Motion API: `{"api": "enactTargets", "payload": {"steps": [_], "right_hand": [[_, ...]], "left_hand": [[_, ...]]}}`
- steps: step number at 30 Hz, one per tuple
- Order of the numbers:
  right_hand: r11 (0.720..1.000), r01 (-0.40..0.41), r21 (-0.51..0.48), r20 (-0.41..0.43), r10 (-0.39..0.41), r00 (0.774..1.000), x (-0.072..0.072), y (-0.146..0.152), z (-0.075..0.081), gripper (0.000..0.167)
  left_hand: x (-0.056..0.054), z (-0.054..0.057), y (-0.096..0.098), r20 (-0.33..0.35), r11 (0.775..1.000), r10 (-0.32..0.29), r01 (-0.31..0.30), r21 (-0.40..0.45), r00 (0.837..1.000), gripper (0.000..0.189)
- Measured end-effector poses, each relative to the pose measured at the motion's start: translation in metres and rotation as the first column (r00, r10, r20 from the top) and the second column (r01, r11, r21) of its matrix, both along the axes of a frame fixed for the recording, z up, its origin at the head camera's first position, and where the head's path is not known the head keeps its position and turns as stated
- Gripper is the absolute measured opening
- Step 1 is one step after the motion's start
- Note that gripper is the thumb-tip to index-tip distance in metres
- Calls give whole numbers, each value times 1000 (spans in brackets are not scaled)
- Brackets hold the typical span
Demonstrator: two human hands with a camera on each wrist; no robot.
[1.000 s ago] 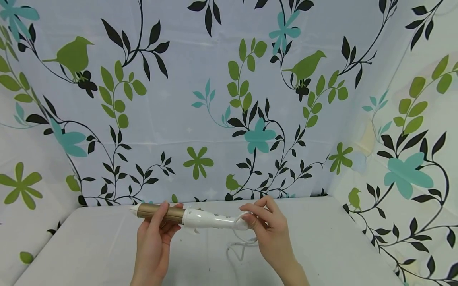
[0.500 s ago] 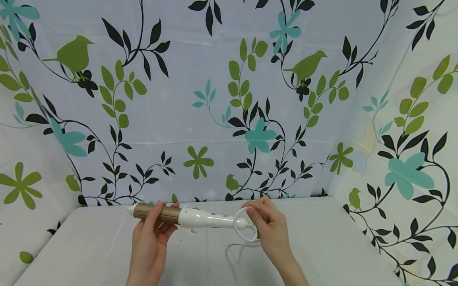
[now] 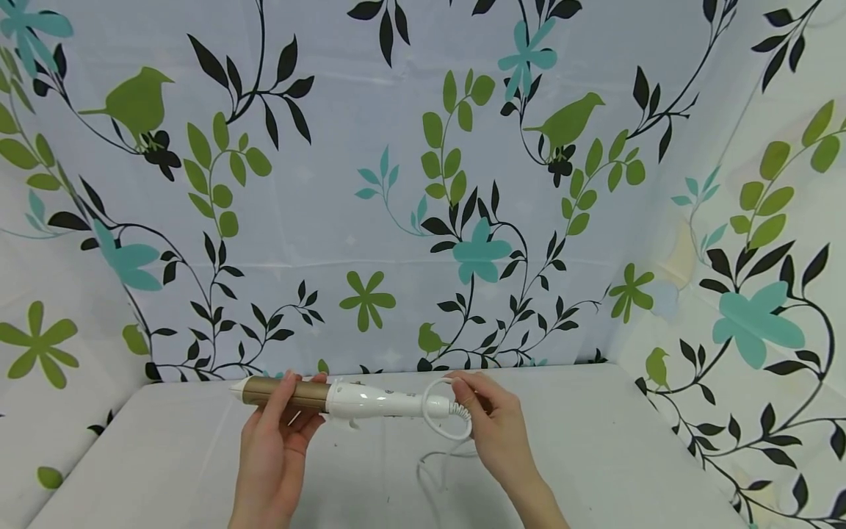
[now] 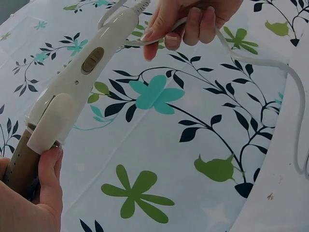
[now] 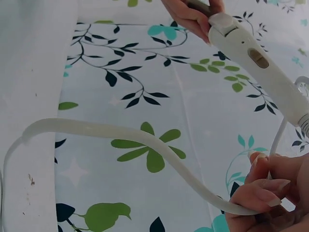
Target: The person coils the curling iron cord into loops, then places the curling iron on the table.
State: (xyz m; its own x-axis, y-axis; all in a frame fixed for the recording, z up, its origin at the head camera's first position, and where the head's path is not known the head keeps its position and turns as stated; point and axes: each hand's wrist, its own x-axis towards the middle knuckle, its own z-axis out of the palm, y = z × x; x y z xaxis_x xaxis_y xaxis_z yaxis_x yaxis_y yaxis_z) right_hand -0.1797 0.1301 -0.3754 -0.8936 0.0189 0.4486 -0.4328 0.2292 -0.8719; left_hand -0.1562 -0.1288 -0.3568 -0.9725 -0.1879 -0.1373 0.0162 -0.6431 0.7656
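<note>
A curling iron [image 3: 377, 402] with a white handle and a gold barrel is held level above the white table. My left hand [image 3: 272, 452] grips its barrel [image 3: 258, 391], thumb on the near side. At the handle's other end, my right hand [image 3: 500, 426] pinches the white cord [image 3: 432, 435], which makes a round loop in front of or around the handle end; I cannot tell which. The ribbed cord sleeve [image 3: 458, 409] shows inside that loop. In the left wrist view, a gold-brown switch [image 4: 92, 61] and a white clamp lever [image 4: 51, 123] show on the iron.
More of the cord [image 5: 96, 128] trails from the right hand and hangs down to the white table [image 3: 581, 470]. A cloth [image 3: 317, 220] printed with leaves, flowers and birds stands behind the table and along both sides.
The iron and my left hand have shifted slightly left. The cord loop at the handle end has opened into a rounder ring, and the ribbed sleeve has come into view.
</note>
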Motion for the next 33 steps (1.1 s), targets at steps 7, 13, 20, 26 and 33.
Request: {"api": "enactTargets", "payload": {"steps": [7, 13, 20, 26, 33], "right_hand": [[996, 21, 81, -84, -15, 996, -3, -4, -6, 15], [986, 39, 163, -86, -26, 996, -3, -7, -11, 15], [960, 78, 269, -96, -54, 994, -3, -11, -13, 24], [954, 16, 299, -88, 11, 996, -2, -14, -14, 24], [901, 22, 434, -60, 5, 998, 0, -17, -16, 8]], "left_hand": [[0, 1, -1, -10, 1000, 22, -22, 12, 1000, 39], [1, 2, -1, -11, 999, 48, -48, 11, 999, 37], [1, 2, -1, -31, 998, 64, -64, 6, 997, 34], [2, 2, -3, -36, 997, 79, -78, 24, 996, 34], [1, 2, -5, -37, 995, 95, -94, 40, 995, 34]]}}
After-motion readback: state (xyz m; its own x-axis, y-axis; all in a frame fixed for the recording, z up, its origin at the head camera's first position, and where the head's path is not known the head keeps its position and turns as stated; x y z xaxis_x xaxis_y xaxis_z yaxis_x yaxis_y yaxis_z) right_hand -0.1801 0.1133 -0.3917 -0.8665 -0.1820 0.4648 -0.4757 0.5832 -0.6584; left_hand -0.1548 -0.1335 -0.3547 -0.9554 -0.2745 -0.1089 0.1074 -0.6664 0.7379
